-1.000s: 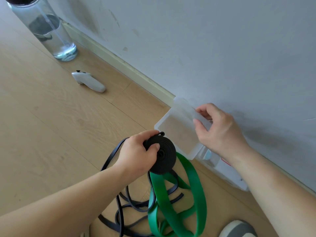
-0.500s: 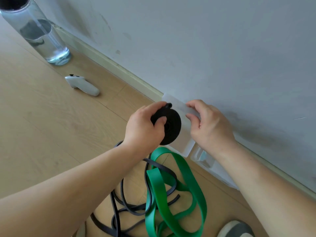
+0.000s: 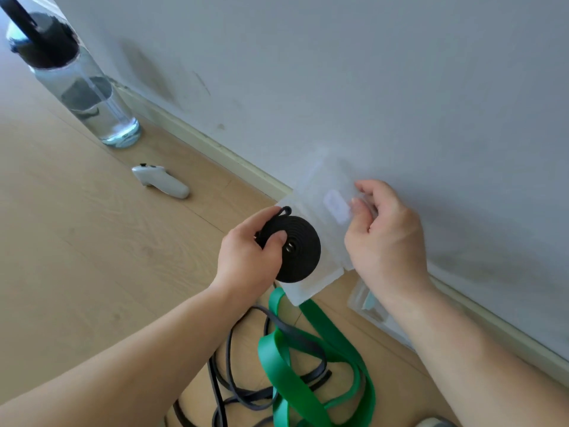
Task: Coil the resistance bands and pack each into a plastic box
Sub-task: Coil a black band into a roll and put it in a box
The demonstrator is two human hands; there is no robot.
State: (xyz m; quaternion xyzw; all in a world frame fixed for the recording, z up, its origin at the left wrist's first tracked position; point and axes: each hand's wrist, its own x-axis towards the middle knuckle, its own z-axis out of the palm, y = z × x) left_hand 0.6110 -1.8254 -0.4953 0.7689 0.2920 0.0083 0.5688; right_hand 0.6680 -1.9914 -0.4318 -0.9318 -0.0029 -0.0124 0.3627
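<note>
Change: since half a second ago the plastic box (image 3: 332, 261) has tipped up so its upper flap now stands against the wall (image 3: 369, 72), and the right grip (image 3: 385, 241) has shifted to that flap's edge; the coil has stayed in the left grip (image 3: 246, 260).
Wall: pale grey and scuffed, right behind the plastic box.
Floor (image 3: 77, 257): light wood boards, below the box and spreading left of it.
Green band (image 3: 295, 392): wide, loose and uncoiled, lying on the floor just below the box.
Grey band (image 3: 292, 329): narrow and dark, tangled over and under the green one, below the box.
Water bottle (image 3: 89, 97): clear with a black cap, upright, well up and left of the box, by the skirting.
Plastic box: translucent, held off the floor; its edges are blurred.
Right grip: at the box's right side, thumb and forefinger pinching the edge of the flap.
Left grip: at the box's left side, clamped on the coil, thumb on its face near the centre, fingers behind it.
Coiled black band (image 3: 295, 251): a tight flat spiral with its end loop at the top, held across the box's left half; whether it sits inside the rim cannot be told.
Second clear box (image 3: 366, 300): on the floor just right of and below the held box, by the skirting.
White controller (image 3: 160, 181): on the floor, well left of the box.
</note>
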